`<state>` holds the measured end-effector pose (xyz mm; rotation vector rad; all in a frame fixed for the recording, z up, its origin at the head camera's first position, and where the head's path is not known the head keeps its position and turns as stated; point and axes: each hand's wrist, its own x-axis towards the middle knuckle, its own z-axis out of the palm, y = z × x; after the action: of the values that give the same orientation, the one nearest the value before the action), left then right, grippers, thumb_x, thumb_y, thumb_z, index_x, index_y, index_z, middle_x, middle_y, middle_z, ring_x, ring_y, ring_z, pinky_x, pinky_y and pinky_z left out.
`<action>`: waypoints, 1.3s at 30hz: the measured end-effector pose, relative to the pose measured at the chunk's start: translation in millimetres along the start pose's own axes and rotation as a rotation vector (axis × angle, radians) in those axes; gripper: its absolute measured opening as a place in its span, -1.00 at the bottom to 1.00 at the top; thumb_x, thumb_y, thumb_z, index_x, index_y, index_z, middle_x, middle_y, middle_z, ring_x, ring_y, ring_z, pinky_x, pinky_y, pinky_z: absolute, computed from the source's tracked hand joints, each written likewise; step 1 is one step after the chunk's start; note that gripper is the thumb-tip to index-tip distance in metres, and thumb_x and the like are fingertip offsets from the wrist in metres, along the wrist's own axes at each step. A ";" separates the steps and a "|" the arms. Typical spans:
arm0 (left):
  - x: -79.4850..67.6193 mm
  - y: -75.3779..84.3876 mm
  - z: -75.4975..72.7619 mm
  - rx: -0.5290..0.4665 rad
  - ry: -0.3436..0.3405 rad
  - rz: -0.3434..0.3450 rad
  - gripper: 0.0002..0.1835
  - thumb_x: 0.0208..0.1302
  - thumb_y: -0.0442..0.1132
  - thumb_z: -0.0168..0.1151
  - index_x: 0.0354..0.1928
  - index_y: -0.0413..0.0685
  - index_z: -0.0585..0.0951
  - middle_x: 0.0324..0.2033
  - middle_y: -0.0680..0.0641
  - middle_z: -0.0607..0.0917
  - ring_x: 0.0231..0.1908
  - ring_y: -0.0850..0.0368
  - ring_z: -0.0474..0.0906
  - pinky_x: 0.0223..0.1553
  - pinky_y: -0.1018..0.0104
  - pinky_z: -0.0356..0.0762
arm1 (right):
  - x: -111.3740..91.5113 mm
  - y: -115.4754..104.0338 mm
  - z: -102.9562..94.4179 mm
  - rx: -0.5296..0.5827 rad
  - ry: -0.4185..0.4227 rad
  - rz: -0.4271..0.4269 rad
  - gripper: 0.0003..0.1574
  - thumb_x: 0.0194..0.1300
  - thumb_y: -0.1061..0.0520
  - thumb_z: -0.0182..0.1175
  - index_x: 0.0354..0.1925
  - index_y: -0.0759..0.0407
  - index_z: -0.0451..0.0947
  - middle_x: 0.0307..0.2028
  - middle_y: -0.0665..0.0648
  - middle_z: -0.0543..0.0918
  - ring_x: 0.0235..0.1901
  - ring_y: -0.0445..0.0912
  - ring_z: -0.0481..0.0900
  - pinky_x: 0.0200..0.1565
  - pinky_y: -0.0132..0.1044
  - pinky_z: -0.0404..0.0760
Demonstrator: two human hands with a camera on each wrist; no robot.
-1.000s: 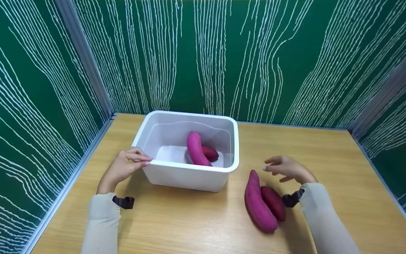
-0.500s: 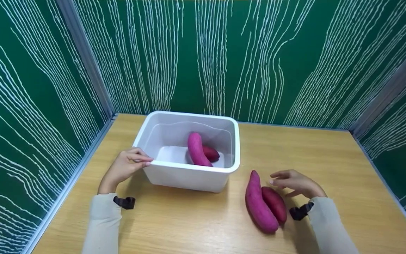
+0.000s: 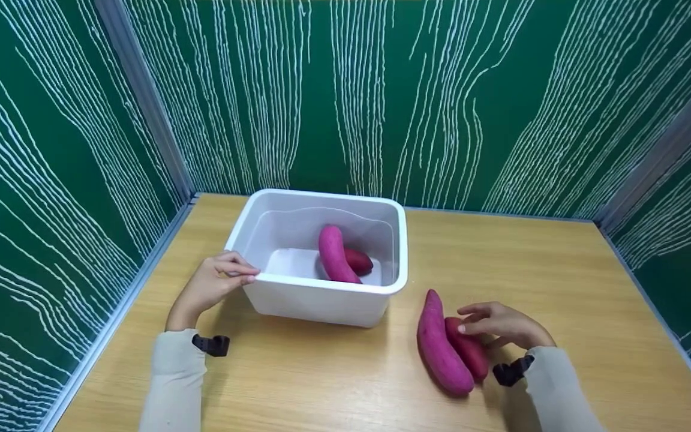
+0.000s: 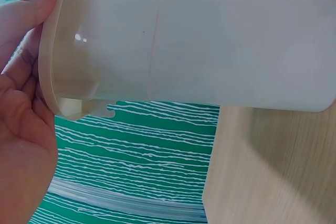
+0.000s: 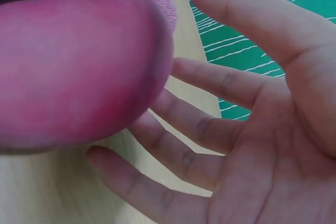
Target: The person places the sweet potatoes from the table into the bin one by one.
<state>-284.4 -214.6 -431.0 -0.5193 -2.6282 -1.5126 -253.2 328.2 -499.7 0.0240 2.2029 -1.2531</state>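
While around 1 red sweet potato, right hand wide-fingered, empty; left hand pinch-tight on white tub rim.

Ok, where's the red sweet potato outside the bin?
In the head view's right half, the red sweet potato lies between the longer pink one and the right hand.

No words, numbers, labels, brand names or signs can be read here. The wavy white lines on the green walls are just squiggles, and any writing on the small black wrist cameras is too tiny to read.
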 end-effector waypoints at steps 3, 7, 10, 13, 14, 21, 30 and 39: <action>0.1 0.1 -0.4 -0.003 -0.004 -0.004 -0.87 0.13 -0.33 0.37 -0.26 -0.10 0.78 -0.28 -0.04 0.67 -0.08 0.05 0.46 0.05 0.14 0.45 | 0.1 3.7 2.7 -0.009 -0.008 -0.002 -0.11 0.22 -0.09 0.29 0.34 0.32 0.25 0.23 0.41 0.40 0.10 0.13 0.51 -0.01 0.12 0.57; 0.5 -0.6 -1.0 -0.006 -0.007 -0.013 -0.87 0.13 -0.34 0.37 -0.25 -0.08 0.78 -0.27 -0.06 0.67 -0.07 0.02 0.46 0.07 0.08 0.44 | 0.7 8.5 6.4 -0.010 -0.022 -0.016 -0.12 0.21 -0.06 0.30 0.33 0.35 0.25 0.23 0.44 0.39 0.07 0.10 0.53 0.02 0.07 0.56; 0.4 -0.5 -1.4 -0.004 -0.010 -0.025 -0.85 0.13 -0.32 0.38 -0.24 -0.09 0.78 -0.25 -0.06 0.67 -0.05 0.01 0.45 0.11 0.02 0.43 | 1.6 10.5 9.0 -0.002 -0.021 -0.029 -0.12 0.21 -0.03 0.31 0.33 0.39 0.25 0.19 0.41 0.42 0.03 0.06 0.55 0.02 -0.01 0.57; 0.1 0.1 -1.4 -0.002 -0.007 -0.031 -0.85 0.13 -0.31 0.38 -0.23 -0.10 0.77 -0.25 -0.05 0.67 -0.05 0.03 0.45 0.11 0.06 0.43 | 2.7 10.6 11.5 0.003 -0.014 -0.038 -0.12 0.21 -0.03 0.31 0.32 0.41 0.25 0.15 0.38 0.46 -0.02 0.01 0.56 -0.01 -0.09 0.58; 0.1 0.0 -1.3 -0.004 -0.005 -0.026 -0.85 0.12 -0.32 0.38 -0.23 -0.11 0.77 -0.26 -0.05 0.67 -0.07 0.03 0.45 0.08 0.10 0.44 | 3.1 10.5 12.5 0.002 -0.013 -0.044 -0.12 0.21 -0.03 0.31 0.31 0.41 0.26 0.15 0.37 0.46 -0.02 0.01 0.56 -0.01 -0.10 0.58; 0.3 -0.8 -1.1 -0.002 -0.001 -0.011 -0.85 0.13 -0.33 0.38 -0.23 -0.14 0.77 -0.28 -0.06 0.66 -0.08 0.05 0.45 0.03 0.17 0.43 | 3.5 12.1 17.8 0.005 0.006 -0.045 -0.11 0.21 -0.06 0.32 0.33 0.37 0.27 0.25 0.43 0.34 0.09 0.08 0.51 0.06 -0.06 0.54; -0.7 0.7 -0.5 -0.025 -0.008 -0.054 -0.85 0.16 -0.31 0.36 -0.22 -0.08 0.77 -0.22 -0.10 0.67 -0.01 -0.01 0.45 0.18 -0.06 0.35 | 0.5 14.3 21.7 0.004 0.055 -0.016 -0.08 0.18 -0.07 0.34 0.34 0.35 0.26 0.26 0.45 0.33 0.11 0.12 0.49 0.08 -0.01 0.53; -0.2 0.6 -0.1 -0.017 -0.010 -0.065 -0.85 0.15 -0.32 0.36 -0.22 -0.08 0.77 -0.21 -0.09 0.67 0.03 -0.02 0.45 0.23 -0.13 0.33 | -3.0 14.7 27.6 -0.055 0.124 0.003 -0.06 0.15 -0.13 0.35 0.32 0.32 0.29 0.23 0.42 0.38 0.08 0.11 0.49 0.03 -0.07 0.54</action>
<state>-284.0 -214.4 -430.6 -0.4480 -2.6674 -1.5563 -232.9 315.4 -520.0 0.0856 2.3414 -1.2183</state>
